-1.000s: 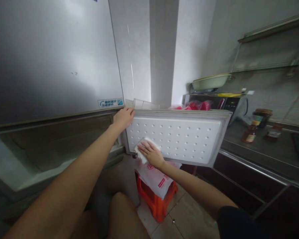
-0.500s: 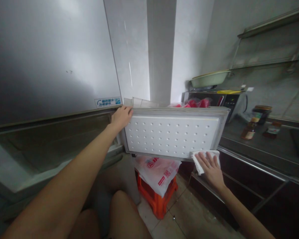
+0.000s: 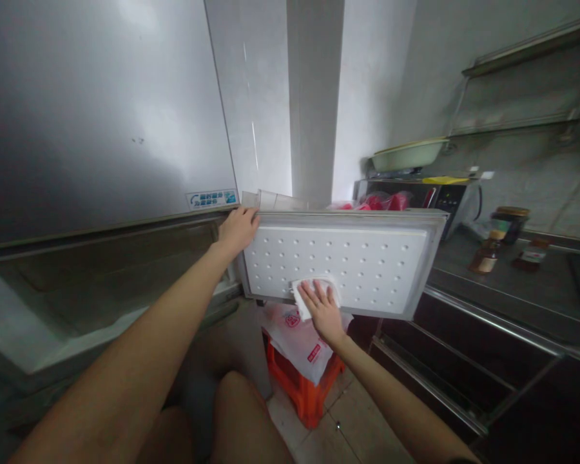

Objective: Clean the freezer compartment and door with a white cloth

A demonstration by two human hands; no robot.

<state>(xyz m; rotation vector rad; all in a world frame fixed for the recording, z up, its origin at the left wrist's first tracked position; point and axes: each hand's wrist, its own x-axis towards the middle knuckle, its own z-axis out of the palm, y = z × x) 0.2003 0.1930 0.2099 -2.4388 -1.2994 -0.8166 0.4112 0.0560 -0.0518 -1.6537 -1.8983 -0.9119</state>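
My left hand (image 3: 239, 229) is hooked over the top of an open fridge compartment door (image 3: 367, 258), near its hinge end, fingers closed on the edge. The door's inner face is white with rows of small dimples. Against the lower edge of that face, left of its middle, my right hand (image 3: 325, 314) presses a folded white cloth (image 3: 300, 301), its fingers lying over the cloth. To the left stands the fridge (image 3: 101, 116), grey, with the open compartment (image 3: 106, 283) below its upper door; the inside is dim.
Below the door, an orange stool (image 3: 309, 403) carries a white plastic bag (image 3: 290, 341) with red print. At right, a dark counter (image 3: 464, 261) holds a microwave (image 3: 454, 200), a brown bottle (image 3: 486, 254) and jars (image 3: 533, 252). A pale green basin (image 3: 408, 156) sits on the microwave.
My right hand and the cloth have slid left along the door's lower edge, from its right corner to left of the middle. My left hand stays on the top edge.
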